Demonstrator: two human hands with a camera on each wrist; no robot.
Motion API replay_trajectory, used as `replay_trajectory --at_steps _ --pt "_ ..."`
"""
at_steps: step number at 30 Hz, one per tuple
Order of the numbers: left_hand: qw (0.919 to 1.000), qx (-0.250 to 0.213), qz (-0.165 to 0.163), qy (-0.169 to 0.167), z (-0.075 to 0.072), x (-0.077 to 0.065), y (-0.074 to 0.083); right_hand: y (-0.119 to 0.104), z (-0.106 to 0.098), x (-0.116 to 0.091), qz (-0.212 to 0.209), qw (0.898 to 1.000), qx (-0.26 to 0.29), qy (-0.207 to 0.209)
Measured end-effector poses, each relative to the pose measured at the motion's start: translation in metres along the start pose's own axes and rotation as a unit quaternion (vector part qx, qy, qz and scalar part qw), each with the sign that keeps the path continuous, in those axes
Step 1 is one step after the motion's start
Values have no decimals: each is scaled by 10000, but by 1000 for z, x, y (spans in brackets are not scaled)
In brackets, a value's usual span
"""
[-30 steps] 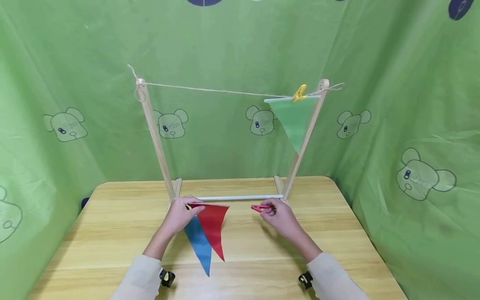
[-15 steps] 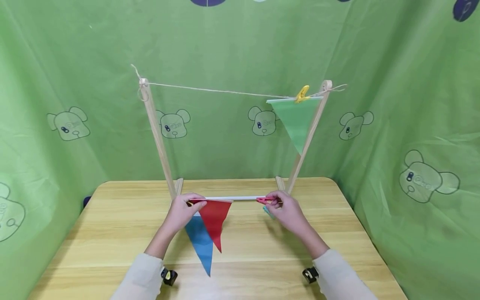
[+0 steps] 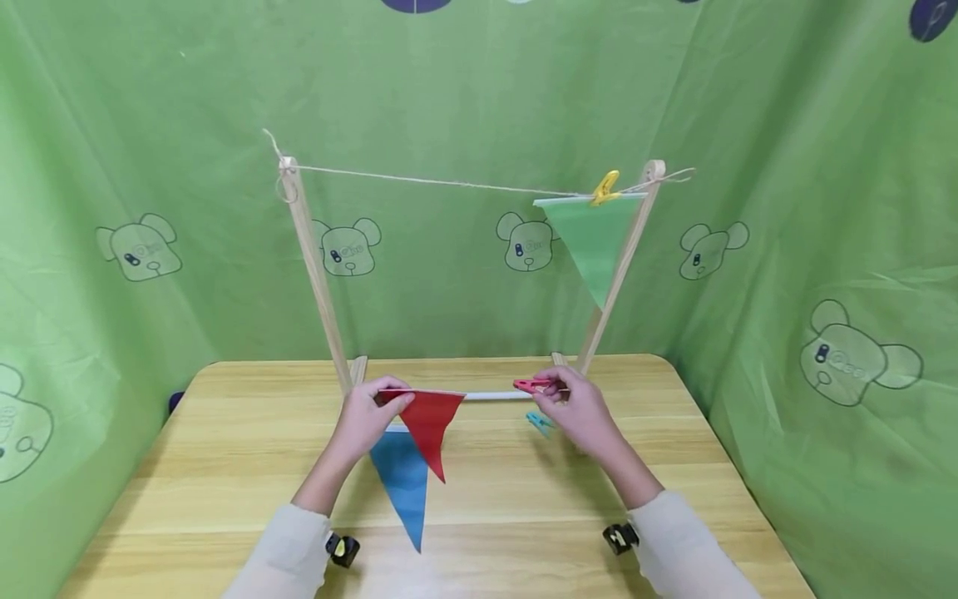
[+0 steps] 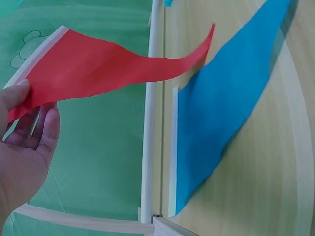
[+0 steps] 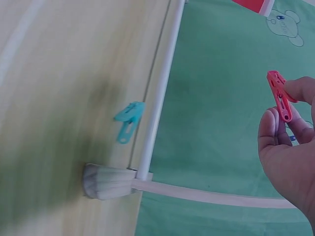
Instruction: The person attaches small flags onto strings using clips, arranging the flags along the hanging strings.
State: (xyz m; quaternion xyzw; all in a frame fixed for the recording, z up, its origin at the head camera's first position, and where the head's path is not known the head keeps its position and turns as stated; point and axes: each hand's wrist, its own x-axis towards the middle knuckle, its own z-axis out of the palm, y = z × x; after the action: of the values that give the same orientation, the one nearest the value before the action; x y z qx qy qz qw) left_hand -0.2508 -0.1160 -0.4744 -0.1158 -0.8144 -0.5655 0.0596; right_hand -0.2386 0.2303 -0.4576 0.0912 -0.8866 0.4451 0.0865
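My left hand (image 3: 367, 416) pinches a red triangular pennant (image 3: 434, 424) by its pale top edge, thumb in front. The pennant's tip hangs free over the table. My right hand (image 3: 580, 412) pinches a red clothespin (image 5: 279, 96) between thumb and fingers, level with the pennant and apart from it. A blue pennant (image 3: 404, 478) lies on the table below the left hand. On the wood under the right hand is a turquoise clothespin (image 5: 129, 120). A green pennant (image 3: 595, 241) hangs from the string (image 3: 434, 180) at the right, clipped by a yellow clothespin (image 3: 604, 189).
Two wooden posts (image 3: 318, 283) hold the string above the table's far side. A white crossbar (image 3: 497, 396) joins them low down, behind the hands. Green curtain (image 3: 449, 91) surrounds the wooden table (image 3: 509, 532) at the back and sides.
Both hands have risen a little, carrying the red pennant and the red clothespin up toward the crossbar's height. The turquoise clothespin under the right hand has come into sight.
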Motion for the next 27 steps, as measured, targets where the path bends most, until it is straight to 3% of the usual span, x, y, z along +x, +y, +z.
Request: replay_trajectory --at_steps 4,11,20,27 --pt "9999 -103 -91 93 0 2 4 -7 -4 4 -123 9999 24 99" --pt "9993 -253 234 166 1 9 12 -22 -11 7 -416 9988 -126 218" --pt "9989 -370 177 241 0 13 22 -43 -22 12 -505 9985 -129 185" --pt "9976 -510 344 320 0 18 30 -53 -29 17 -694 9970 -151 294"
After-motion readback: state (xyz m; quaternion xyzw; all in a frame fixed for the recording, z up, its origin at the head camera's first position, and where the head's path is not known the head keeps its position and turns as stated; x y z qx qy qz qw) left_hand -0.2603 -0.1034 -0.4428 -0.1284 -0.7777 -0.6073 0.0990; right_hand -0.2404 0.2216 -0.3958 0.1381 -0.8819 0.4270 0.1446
